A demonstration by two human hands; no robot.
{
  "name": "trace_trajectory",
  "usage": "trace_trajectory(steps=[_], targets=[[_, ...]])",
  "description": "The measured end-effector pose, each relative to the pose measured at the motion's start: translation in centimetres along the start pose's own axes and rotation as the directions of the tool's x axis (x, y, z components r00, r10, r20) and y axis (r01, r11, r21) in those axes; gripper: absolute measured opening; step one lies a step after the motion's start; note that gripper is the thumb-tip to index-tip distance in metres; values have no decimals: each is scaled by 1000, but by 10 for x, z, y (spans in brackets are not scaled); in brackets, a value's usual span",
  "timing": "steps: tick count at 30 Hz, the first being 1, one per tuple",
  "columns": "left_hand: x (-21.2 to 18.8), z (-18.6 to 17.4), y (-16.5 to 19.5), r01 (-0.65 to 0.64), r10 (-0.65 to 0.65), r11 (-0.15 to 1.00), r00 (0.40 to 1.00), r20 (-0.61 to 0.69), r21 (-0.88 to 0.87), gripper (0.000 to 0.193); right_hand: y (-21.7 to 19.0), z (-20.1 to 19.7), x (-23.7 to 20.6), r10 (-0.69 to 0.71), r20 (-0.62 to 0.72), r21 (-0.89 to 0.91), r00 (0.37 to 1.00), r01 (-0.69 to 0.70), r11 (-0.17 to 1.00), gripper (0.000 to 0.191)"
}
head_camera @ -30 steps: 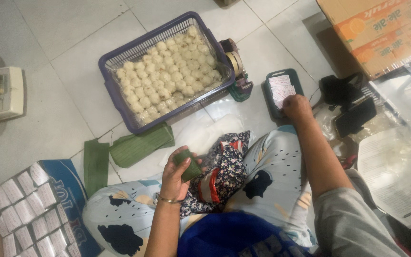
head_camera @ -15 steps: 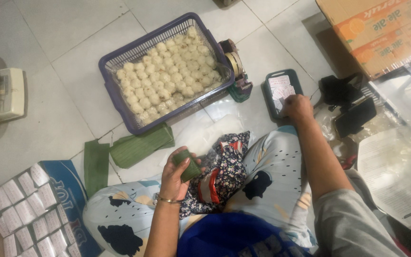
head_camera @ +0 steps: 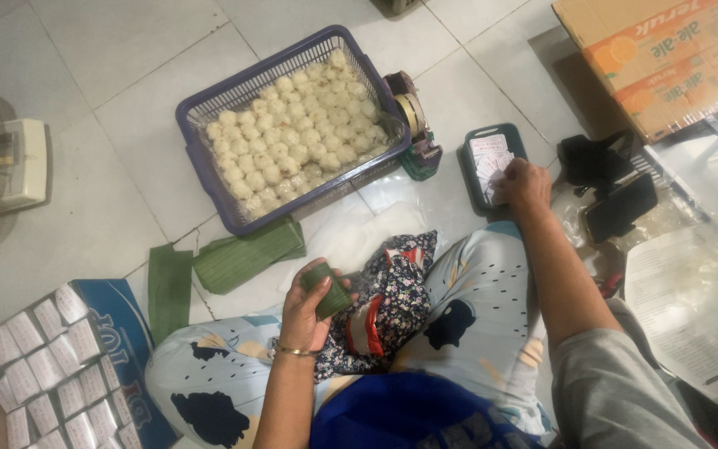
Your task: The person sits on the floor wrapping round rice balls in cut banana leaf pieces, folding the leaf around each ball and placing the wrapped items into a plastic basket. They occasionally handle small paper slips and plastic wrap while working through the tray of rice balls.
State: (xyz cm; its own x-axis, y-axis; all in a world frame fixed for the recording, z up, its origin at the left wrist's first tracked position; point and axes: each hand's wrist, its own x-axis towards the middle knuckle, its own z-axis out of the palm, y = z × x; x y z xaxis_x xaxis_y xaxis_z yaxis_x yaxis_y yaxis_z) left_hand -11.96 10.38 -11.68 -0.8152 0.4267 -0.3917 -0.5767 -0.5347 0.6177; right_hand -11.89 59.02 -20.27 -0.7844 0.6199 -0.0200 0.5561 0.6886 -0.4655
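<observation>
Almost nothing has moved since the earlier frames: both hands sit where they were a second ago. The left hand point(head_camera: 309, 303) is held over the lap, fingers curled and thumb pressed against a small green leaf-wrapped parcel point(head_camera: 327, 288). The right hand point(head_camera: 523, 183) is stretched out to the dark tray of small paper slips point(head_camera: 490, 156) on the floor tiles, fingers bent down onto the slips; whether they already pinch one cannot be told, since the knuckles cover the tips. To do this well, the right fingertips should peel off one slip only, sliding it off the stack rather than grabbing, while the left hand keeps firm, even pressure so the leaf folds do not spring open. The purple basket point(head_camera: 209, 158) of pale round cakes lies ahead, folded banana leaves point(head_camera: 243, 259) beside it.
</observation>
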Motion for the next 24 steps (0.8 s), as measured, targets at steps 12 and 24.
trace_trajectory(steps=[12, 24], targets=[[-1, -5, 1, 13, -13, 1000, 999, -47, 4, 36, -4, 5, 1, -52, 45, -99, 998, 56, 994, 26], [0, -4, 1, 23, -23, 1000, 998, -58, 1, 37, -20, -6, -5, -117, 34, 4, 993, 117, 993, 12]])
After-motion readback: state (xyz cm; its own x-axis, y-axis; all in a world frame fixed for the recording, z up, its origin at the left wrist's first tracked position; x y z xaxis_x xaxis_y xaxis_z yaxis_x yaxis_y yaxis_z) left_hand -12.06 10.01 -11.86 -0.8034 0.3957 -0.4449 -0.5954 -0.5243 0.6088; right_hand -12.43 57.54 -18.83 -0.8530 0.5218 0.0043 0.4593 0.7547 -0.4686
